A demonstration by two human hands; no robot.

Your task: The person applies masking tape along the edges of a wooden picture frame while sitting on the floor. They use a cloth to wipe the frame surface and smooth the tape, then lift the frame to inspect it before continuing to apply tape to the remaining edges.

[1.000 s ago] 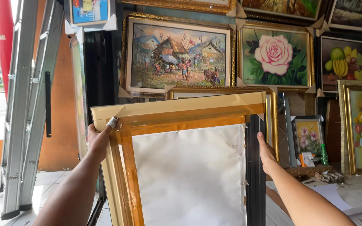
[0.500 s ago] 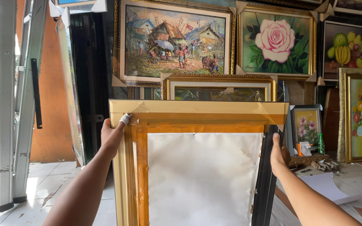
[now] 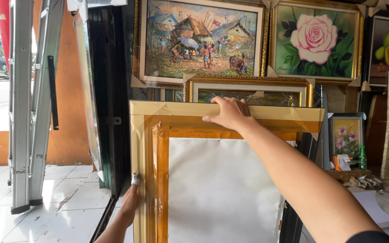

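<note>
Upright gold frame [image 3: 145, 135], apparently plastic-wrapped, white canvas back [image 3: 221, 189] showing.

Right hand [image 3: 230, 112] gripping top of taped gold frame [image 3: 266, 112], left hand [image 3: 130, 202] on its left edge, framed paintings [image 3: 201, 40] behind

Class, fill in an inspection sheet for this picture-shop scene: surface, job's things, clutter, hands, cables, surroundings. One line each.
Surface: white tiled floor, scuffed; a pale table edge at lower right.
Job's things: large gold picture frame wrapped in clear film, held upright with its white backing towards the camera.
Clutter: small green bottle and scraps on the shelf at right.
Hands: left hand grips the frame's left edge low down; right hand lies over its top rail.
Cables: nothing seen.
Surroundings: framed paintings of a village, a pink rose and fruit; a silver metal ladder at left, street beyond.
</note>
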